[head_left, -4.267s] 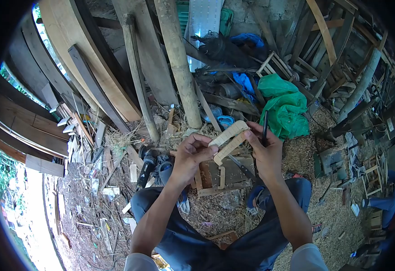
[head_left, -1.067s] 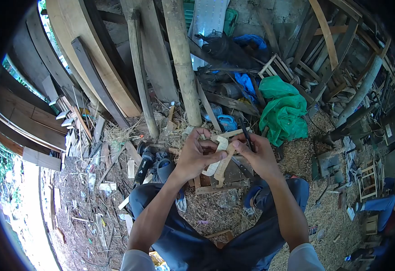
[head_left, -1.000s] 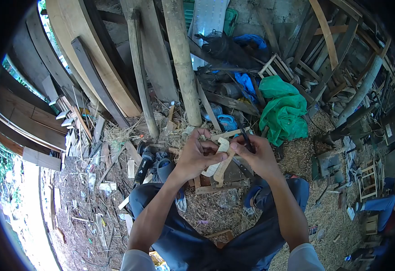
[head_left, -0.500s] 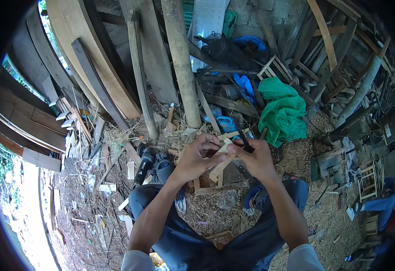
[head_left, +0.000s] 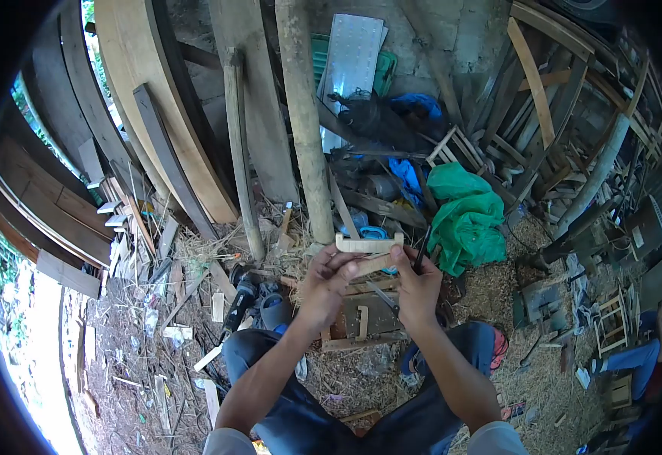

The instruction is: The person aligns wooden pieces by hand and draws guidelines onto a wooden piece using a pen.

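A small pale wooden piece with raised ends [head_left: 369, 245] is held up level between both hands. Below it, a second flat wooden strip [head_left: 375, 265] runs from one hand to the other. My left hand [head_left: 325, 287] is closed on the left side of the pieces. My right hand [head_left: 419, 292] pinches their right side and also keeps a dark, slender, pencil-like tool [head_left: 423, 250] upright in its fingers. Beneath the hands, another hooked wooden piece [head_left: 363, 322] lies on a low wooden box [head_left: 346, 345]. A thin metal blade [head_left: 382, 294] shows beside it, partly hidden.
A black power tool [head_left: 240, 302] and a dark sandal [head_left: 275, 312] lie left of the box. A green plastic sheet [head_left: 467, 220] is heaped at the right. A bamboo post [head_left: 306, 136] and leaning planks [head_left: 164, 98] stand ahead. Another person's leg [head_left: 634, 355] shows far right.
The notched wooden piece has turned from slanting toward me to level and side-on, and both hands have lowered and parted slightly. My view has tilted up a little.
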### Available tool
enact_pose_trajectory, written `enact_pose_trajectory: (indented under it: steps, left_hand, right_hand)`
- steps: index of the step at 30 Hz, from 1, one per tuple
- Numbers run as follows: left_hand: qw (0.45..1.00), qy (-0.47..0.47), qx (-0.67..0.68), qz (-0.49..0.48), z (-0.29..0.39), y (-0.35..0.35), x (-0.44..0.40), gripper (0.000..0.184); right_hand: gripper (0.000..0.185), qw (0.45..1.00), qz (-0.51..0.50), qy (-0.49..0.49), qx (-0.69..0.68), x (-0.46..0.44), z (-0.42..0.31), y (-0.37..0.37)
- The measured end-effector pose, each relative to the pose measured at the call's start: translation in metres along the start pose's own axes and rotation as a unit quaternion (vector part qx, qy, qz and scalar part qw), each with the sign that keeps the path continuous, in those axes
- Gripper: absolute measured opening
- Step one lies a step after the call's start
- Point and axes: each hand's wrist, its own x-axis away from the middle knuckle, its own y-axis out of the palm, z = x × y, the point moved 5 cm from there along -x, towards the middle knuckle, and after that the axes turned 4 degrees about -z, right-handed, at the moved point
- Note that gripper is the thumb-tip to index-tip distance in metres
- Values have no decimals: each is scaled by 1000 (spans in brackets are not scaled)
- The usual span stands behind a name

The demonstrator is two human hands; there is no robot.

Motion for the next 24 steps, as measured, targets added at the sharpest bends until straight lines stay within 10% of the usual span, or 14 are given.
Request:
enact_pose_trajectory:
  steps: [24]
  left_hand:
    - [991,57,-76,95,7,3,-1,16]
  right_hand:
    - [31,990,-78,80,85,4,-4,7]
